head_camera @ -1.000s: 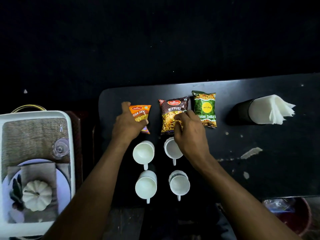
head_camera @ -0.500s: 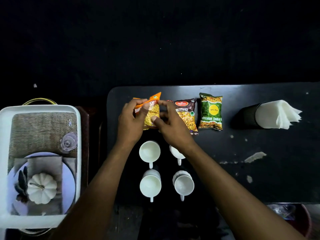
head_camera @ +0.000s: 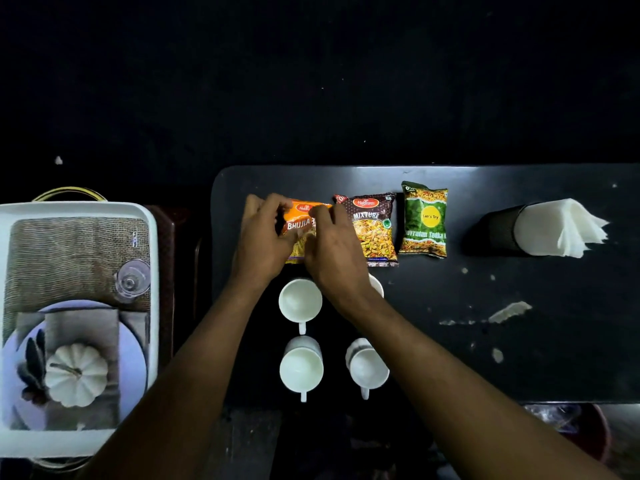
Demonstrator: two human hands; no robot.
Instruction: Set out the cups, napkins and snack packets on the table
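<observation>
An orange Bhujia snack packet [head_camera: 300,223] lies at the far left of the black table [head_camera: 519,341], gripped by both my left hand [head_camera: 261,244] and my right hand [head_camera: 334,252]. Beside it lies a brown Mixture packet [head_camera: 375,230], then a green packet [head_camera: 424,220]. Several white cups stand in two rows below: one upper left [head_camera: 300,299], one lower left [head_camera: 301,367], one lower right [head_camera: 367,367]; my right wrist hides most of the upper right cup [head_camera: 377,285]. White napkins [head_camera: 561,232] stick out of a black holder [head_camera: 498,230] lying on its side at the right.
A white tray [head_camera: 152,306] to the left of the table holds a woven mat, a glass [head_camera: 131,280], a plate and a white pumpkin [head_camera: 74,375]. Chipped paint patches [head_camera: 509,311] mark the table's right half. A reddish bin [head_camera: 595,431] sits under the table's near right edge.
The orange packet was lifted and turned by both hands and now lies flat, upright, next to the brown packet. My right hand moved left from the brown packet onto the orange one.
</observation>
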